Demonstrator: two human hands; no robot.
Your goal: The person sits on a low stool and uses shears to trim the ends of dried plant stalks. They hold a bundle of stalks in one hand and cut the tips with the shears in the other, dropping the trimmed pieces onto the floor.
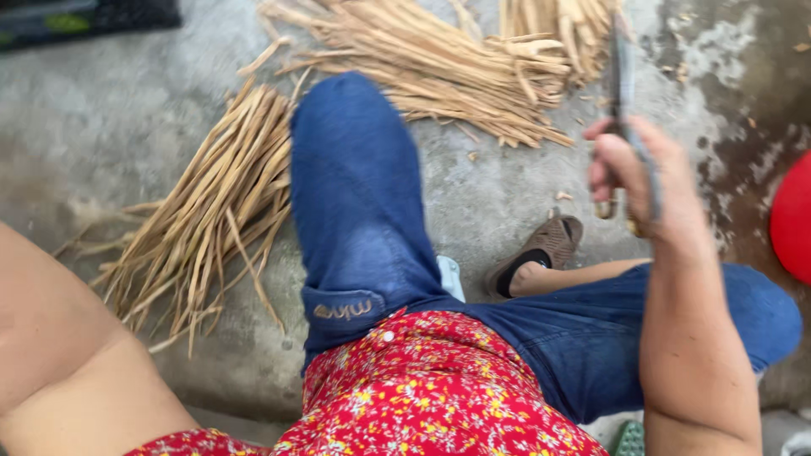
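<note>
Knife [623,80] stands upright in my right hand [642,181], fingers [601,173] wrapped round its handle; strips [211,211] lie far left, my left hand unseen.

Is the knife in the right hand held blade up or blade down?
Blade up. The right hand grips the knife by its handle, and the blade rises above the fist, away from the body.

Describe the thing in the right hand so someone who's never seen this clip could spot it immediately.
Start at the raised blue-jeaned knee in the middle and look right to the right hand, lifted above the concrete floor. It grips a knife, a narrow grey blade pointing up toward the pile of strips. It is the only metal thing here, blurred, unlike the pale tan strips around it.
</note>
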